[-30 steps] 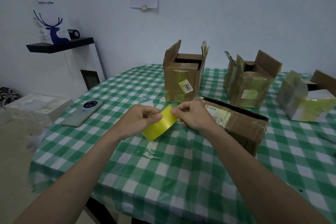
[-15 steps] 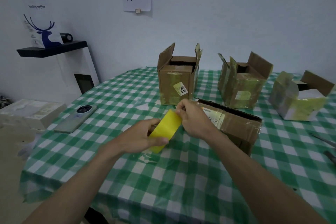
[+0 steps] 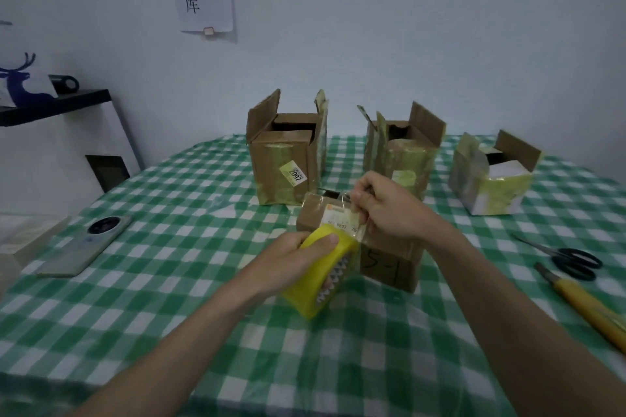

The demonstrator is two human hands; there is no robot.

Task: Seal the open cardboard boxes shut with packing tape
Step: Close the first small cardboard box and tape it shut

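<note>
Now my left hand [image 3: 291,257] grips the yellow tape roll [image 3: 320,272]; my right hand [image 3: 386,210] pinches its free end, which should be drawn taut across the low box [image 3: 382,257].

I count four cardboard boxes on my worktop [image 3: 169,298]: a tall one [image 3: 283,167], a second [image 3: 403,152], a third [image 3: 491,179] at the right, and a low one [image 3: 389,257] nearest me. One roll of yellow tape [image 3: 321,278], one pair of scissors [image 3: 572,261], one yellow-handled knife [image 3: 589,308], one phone [image 3: 84,245], two hands: left [image 3: 288,261], right [image 3: 389,210].
</note>
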